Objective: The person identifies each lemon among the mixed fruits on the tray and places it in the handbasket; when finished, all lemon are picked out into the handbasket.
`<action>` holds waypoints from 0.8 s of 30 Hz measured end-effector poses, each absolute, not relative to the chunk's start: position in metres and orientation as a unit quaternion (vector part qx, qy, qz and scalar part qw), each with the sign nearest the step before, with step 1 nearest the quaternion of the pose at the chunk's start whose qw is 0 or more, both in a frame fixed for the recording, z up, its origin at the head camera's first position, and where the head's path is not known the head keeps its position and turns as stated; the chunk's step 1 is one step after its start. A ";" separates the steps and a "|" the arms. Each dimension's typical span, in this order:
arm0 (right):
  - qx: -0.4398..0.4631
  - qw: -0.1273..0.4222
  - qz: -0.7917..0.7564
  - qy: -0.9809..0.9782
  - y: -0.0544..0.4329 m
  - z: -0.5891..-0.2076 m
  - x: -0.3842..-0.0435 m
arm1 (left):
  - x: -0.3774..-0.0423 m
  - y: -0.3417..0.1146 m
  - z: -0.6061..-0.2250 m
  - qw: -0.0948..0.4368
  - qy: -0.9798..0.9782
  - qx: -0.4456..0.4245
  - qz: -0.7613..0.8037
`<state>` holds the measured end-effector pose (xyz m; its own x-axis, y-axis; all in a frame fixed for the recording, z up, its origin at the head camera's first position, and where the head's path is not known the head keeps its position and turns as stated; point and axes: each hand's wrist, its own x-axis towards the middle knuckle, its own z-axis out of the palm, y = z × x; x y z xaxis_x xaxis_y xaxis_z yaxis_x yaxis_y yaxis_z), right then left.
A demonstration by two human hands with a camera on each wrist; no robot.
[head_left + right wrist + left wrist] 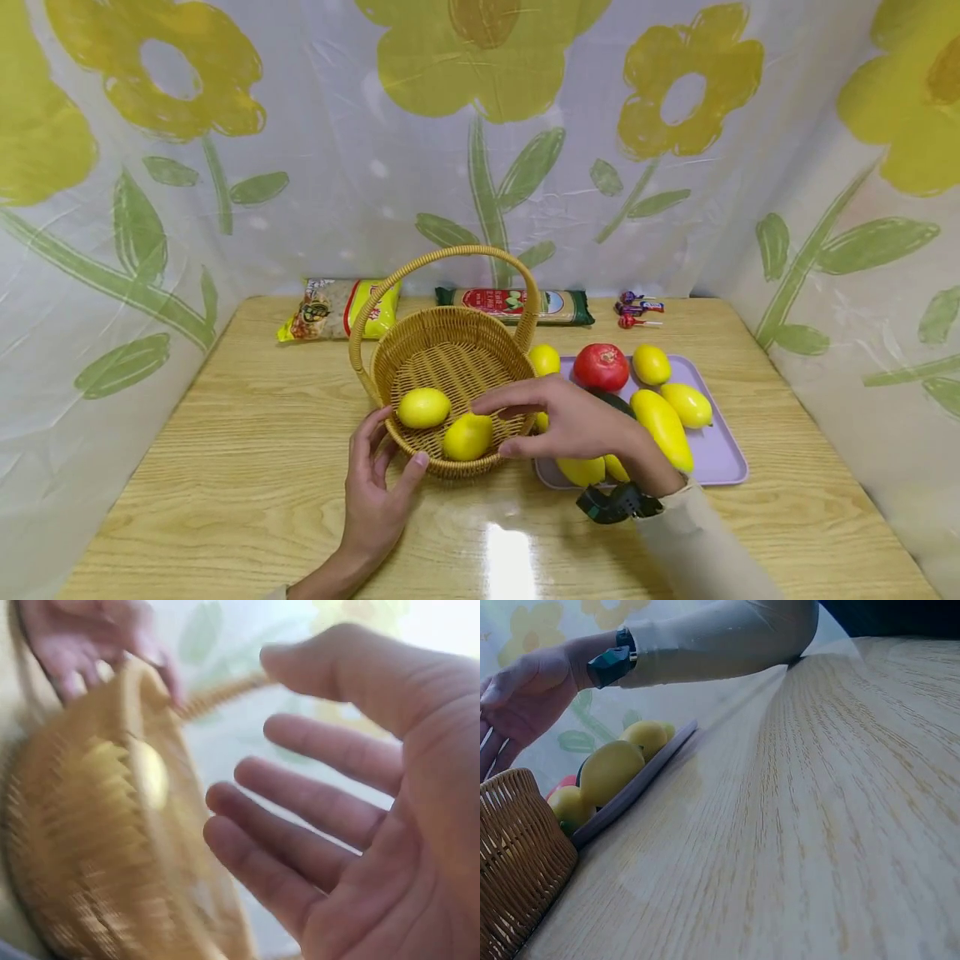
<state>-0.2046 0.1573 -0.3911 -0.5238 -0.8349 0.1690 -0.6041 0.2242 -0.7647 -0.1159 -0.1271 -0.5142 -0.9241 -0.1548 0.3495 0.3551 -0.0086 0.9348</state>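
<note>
A round wicker basket (457, 329) with a tall arched handle stands on the table, two lemons inside: one lemon (423, 408) at the left, another lemon (468, 437) by the front rim. My left hand (377, 487) holds the basket's front-left rim, its thumb at the front edge and its fingers farther round the side. Over the basket's right side reaches my right hand (566, 414), fingers spread and relaxed, palm bare in the right wrist view. Its fingertips hover near the front lemon, with nothing between them.
Right of the basket, a lilac tray (723, 454) carries a pomegranate (601, 367), a mango (663, 429), several lemons and a dark green fruit partly under my right hand. Behind lie a yellow food bag (337, 308), a green-ended packet (555, 307) and lollipops (636, 308).
</note>
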 end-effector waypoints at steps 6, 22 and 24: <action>-0.404 0.098 -0.482 0.771 0.211 -0.372 -0.218 | -0.117 -0.126 -0.515 0.184 -0.676 -0.070 -0.711; -0.230 -0.054 -0.552 0.800 0.348 -0.395 -0.248 | -0.116 -0.126 -0.514 0.190 -0.681 -0.069 -0.704; -0.202 -0.052 -0.540 0.815 0.354 -0.400 -0.249 | -0.116 -0.126 -0.515 0.191 -0.680 -0.070 -0.704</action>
